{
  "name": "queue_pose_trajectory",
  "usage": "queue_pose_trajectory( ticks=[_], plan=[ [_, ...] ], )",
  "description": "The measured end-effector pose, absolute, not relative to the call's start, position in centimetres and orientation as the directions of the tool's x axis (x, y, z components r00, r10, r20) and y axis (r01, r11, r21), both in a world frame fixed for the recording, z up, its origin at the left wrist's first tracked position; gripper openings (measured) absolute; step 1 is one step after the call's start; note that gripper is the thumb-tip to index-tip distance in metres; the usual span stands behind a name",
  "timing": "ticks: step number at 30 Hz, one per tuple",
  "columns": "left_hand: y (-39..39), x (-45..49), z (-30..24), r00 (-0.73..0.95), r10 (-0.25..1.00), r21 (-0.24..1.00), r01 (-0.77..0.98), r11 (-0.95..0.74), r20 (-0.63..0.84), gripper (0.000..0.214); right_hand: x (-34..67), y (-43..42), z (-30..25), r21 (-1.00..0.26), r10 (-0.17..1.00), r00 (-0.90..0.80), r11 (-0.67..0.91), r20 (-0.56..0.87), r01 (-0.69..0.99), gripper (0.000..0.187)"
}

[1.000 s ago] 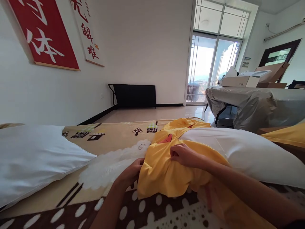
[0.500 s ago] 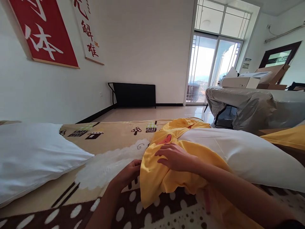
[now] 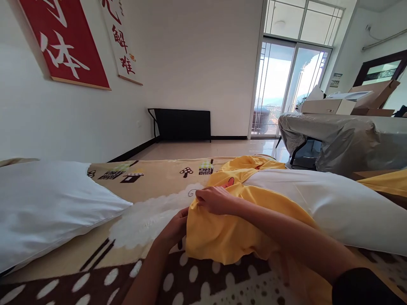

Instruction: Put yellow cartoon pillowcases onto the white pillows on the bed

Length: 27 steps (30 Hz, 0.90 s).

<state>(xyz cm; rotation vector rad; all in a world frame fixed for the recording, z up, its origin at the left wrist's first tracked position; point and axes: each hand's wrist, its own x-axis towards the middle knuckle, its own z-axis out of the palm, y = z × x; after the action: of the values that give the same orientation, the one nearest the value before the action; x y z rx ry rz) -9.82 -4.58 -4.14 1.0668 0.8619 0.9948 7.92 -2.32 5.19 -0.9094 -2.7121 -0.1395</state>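
A yellow pillowcase with an orange-red printed mark lies bunched around the left end of a white pillow. My right hand is closed on the upper left edge of the pillowcase, its fingers pinching the cloth. Just left of it and lower, my left hand holds the left edge of the same cloth, its fingertips partly hidden behind the fabric. Most of the white pillow extends out of the yellow cloth to the right.
A patterned beige and brown blanket lies beneath everything. Another white pillow rests at the left. More yellow cloth lies at the far right. Behind stand a plastic-covered table with boxes and a black folded panel.
My right hand has moved left and closed on the pillowcase edge, lifting its lower corner. My left hand stays at the left edge. The view has shifted slightly.
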Motion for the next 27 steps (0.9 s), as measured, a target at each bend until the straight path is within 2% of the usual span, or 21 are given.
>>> queue_pose_trajectory(
  ticks=[4,7,13,15,18,21,24,27],
  plan=[
    [-4.8,-10.2,-4.8,0.306,0.944,0.959,-0.208,0.192,-0.122,0.030,7.1,-2.3,4.5,0.160,0.592,-0.748,0.742,0.301,0.651,0.010],
    [-4.9,-10.2,-4.9,0.303,0.944,0.965,-0.182,0.191,-0.129,0.031,6.7,-2.5,4.2,0.213,0.602,-0.744,0.717,0.291,0.663,0.013],
    [-4.2,-9.4,-5.0,0.284,0.950,0.962,-0.198,0.190,-0.129,0.021,8.1,-5.9,4.7,0.160,0.605,-0.694,0.698,0.390,0.698,0.012],
    [-4.1,-9.1,-5.0,0.261,0.955,0.951,-0.235,0.202,-0.139,0.020,9.1,-7.7,4.5,0.140,0.588,-0.708,0.722,0.392,0.677,0.019],
    [-4.3,-8.3,-4.9,0.200,0.969,0.931,-0.305,0.202,-0.145,0.022,10.2,-9.5,3.5,0.168,0.578,-0.741,0.738,0.342,0.653,0.028],
    [-4.8,-7.1,-4.3,0.142,0.980,0.911,-0.369,0.185,-0.142,0.024,10.7,-9.5,2.3,0.199,0.585,-0.728,0.714,0.358,0.671,0.020],
    [-5.3,-5.6,-3.2,0.111,0.986,0.892,-0.423,0.159,-0.123,0.032,10.8,-8.2,1.9,0.110,0.629,-0.678,0.697,0.380,0.708,0.006],
    [-5.6,-4.4,-2.1,0.065,0.995,0.871,-0.482,0.099,-0.077,0.042,11.2,-7.0,2.6,-0.072,0.669,-0.585,0.684,0.458,0.726,0.006]
  ],
)
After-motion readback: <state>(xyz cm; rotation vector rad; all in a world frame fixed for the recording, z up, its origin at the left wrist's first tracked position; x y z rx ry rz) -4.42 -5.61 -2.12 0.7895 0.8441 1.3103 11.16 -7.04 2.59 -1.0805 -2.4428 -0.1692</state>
